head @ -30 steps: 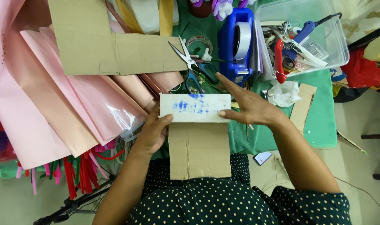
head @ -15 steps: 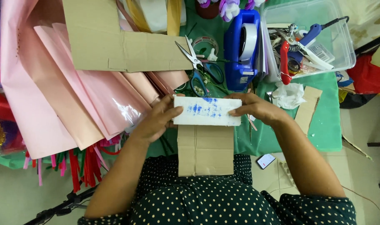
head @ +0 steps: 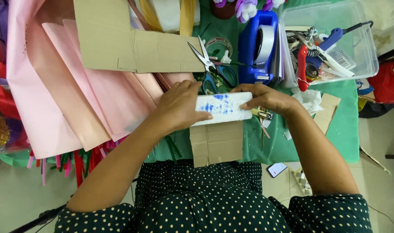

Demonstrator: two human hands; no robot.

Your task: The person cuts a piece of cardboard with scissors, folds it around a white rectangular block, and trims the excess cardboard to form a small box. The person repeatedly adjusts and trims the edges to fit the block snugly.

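Item: white rectangular foam block with blue marks [head: 225, 108], near bench [head: 335, 138] front edge.
Handling: likely light, stiff, crumbly.
Grip: left hand [head: 179, 108] and right hand [head: 266, 98] grasp its ends.

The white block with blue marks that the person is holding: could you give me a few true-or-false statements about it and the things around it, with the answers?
1. Both hands are on the white block. True: the left hand covers its left end and the right hand its right end.
2. The block lies over a piece of brown cardboard. True.
3. The scissors are in the right hand. False: they lie on the green table cover, beyond the block.
4. The blue tape dispenser sits inside the clear plastic bin. False: it stands beside the bin, to its left.
5. Pink paper sheets lie to the left of the hands. True.
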